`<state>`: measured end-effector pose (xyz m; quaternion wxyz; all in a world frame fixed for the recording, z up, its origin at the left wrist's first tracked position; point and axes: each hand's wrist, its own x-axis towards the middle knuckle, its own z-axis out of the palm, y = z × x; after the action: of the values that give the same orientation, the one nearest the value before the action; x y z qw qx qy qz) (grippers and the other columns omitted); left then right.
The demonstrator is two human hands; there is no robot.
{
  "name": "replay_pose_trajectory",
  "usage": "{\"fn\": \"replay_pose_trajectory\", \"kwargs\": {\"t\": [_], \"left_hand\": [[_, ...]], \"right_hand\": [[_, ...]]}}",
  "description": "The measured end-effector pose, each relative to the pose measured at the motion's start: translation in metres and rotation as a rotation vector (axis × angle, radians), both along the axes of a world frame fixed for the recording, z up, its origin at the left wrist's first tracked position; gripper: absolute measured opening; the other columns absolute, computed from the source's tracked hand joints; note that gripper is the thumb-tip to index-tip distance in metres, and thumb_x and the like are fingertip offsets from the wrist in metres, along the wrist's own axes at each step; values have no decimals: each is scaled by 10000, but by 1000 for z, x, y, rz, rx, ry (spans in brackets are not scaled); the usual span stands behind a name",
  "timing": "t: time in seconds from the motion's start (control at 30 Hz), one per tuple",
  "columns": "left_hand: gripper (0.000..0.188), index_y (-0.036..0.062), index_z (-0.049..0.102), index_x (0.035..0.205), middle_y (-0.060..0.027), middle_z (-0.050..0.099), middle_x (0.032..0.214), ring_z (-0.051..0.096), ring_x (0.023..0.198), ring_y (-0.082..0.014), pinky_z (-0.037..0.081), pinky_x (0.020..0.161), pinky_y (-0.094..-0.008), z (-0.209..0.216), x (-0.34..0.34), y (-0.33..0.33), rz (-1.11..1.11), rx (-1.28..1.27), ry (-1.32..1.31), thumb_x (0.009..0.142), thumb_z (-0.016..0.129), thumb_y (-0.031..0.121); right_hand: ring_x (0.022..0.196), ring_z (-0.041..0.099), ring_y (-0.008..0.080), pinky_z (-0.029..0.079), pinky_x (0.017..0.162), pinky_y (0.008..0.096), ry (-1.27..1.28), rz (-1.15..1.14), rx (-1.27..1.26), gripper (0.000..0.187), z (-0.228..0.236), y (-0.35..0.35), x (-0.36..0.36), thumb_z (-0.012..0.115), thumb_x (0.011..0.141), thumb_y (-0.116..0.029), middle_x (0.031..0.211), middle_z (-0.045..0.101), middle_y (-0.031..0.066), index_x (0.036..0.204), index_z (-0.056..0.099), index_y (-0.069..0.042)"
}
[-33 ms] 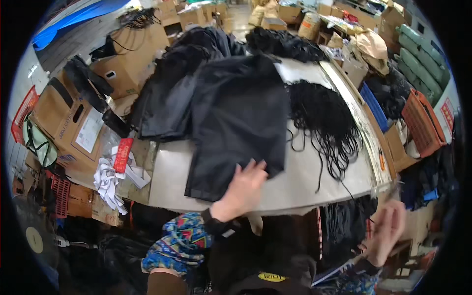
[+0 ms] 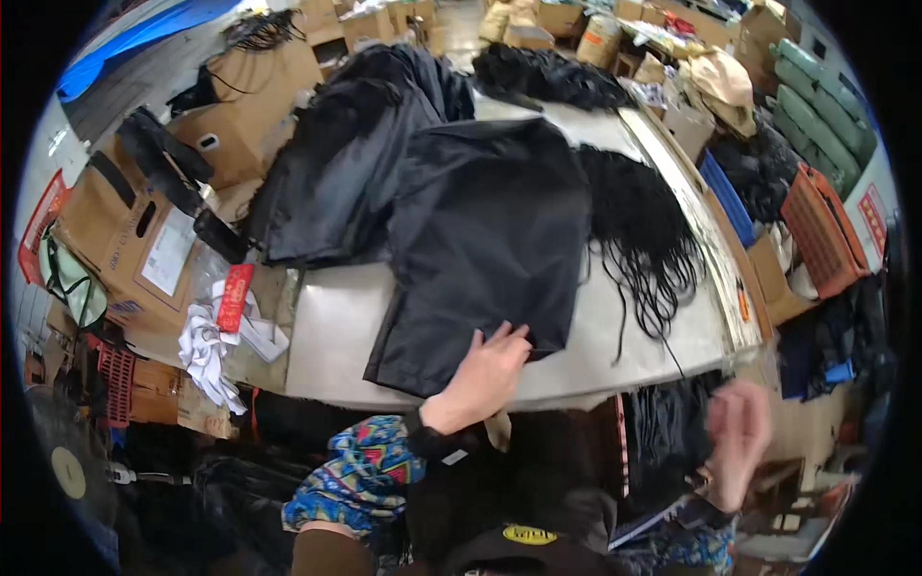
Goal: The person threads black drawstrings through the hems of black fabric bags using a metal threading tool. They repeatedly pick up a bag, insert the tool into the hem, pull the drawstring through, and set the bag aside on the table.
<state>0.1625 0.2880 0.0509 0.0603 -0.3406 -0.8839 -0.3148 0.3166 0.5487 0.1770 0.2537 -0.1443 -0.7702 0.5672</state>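
Note:
A flat black fabric piece (image 2: 490, 230), shaped like a bag, lies on the pale tabletop (image 2: 331, 331), its lower left corner angled toward me. My left hand (image 2: 483, 372) rests on the near edge of this fabric with its fingers stretched out and spread. Off the table's front right side is my right hand (image 2: 738, 437), raised and smeared by motion, so its fingers are unclear. Beyond the fabric's right edge spreads a bundle of black cords (image 2: 643, 230), some ends trailing toward me. On the left, a stack of similar black fabric pieces (image 2: 331, 173) partly touches the piece.
More black material (image 2: 552, 79) is heaped at the table's far end. Cardboard boxes (image 2: 144, 250) and white cloth strips (image 2: 206, 350) stand to the left. An orange-handled tool (image 2: 742, 301) lies by the right edge, with an orange crate (image 2: 824, 230) beyond.
The black fabric piece has shifted right and now covers part of the cord bundle. My right hand has moved a little to the left. My left hand stays on the near edge.

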Motion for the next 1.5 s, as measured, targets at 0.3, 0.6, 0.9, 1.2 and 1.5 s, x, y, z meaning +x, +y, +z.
{"fn": "replay_pose_trajectory", "kwargs": {"t": [0.3, 0.6, 0.9, 1.2, 1.5], "left_hand": [[151, -2, 618, 937, -99, 620, 938, 598, 832, -181, 490, 770, -285, 6, 101, -19, 343, 469, -53, 849, 662, 113], [189, -11, 601, 959, -60, 618, 808, 561, 614, -77, 470, 503, -213, -29, 146, 13, 454, 1095, -1259, 899, 632, 166], [207, -22, 591, 1050, -85, 649, 926, 606, 728, -117, 499, 587, -239, -18, 119, 27, 479, 1372, -1088, 893, 624, 109], [160, -12, 631, 856, -74, 567, 674, 560, 644, -144, 441, 563, -317, -10, 90, 39, 380, 439, -170, 852, 668, 144], [206, -11, 613, 861, -11, 570, 682, 508, 521, -43, 399, 446, -217, -20, 71, 30, 365, 1068, -756, 939, 568, 174]], "right_hand": [[567, 480, 89, 390, 519, 240, -439, 479, 124, 88, -83, -17, 5, 456, 960, -49, 633, 502, 48, 1006, 518, -6], [571, 432, 59, 361, 524, 214, -359, 445, -116, 109, -123, -47, 2, 448, 983, -102, 628, 460, 1, 996, 518, -19], [569, 381, 25, 305, 507, 184, -303, 450, -159, 139, -130, -56, 0, 445, 997, -172, 650, 433, -43, 980, 520, -56], [574, 462, 80, 400, 542, 238, -257, 452, -169, 138, -143, -72, -21, 490, 965, -116, 646, 498, 19, 995, 566, -5], [579, 557, 177, 461, 519, 287, 3, 356, 322, 313, -134, -98, -45, 750, 751, -144, 743, 587, 108, 973, 608, 24]]}}
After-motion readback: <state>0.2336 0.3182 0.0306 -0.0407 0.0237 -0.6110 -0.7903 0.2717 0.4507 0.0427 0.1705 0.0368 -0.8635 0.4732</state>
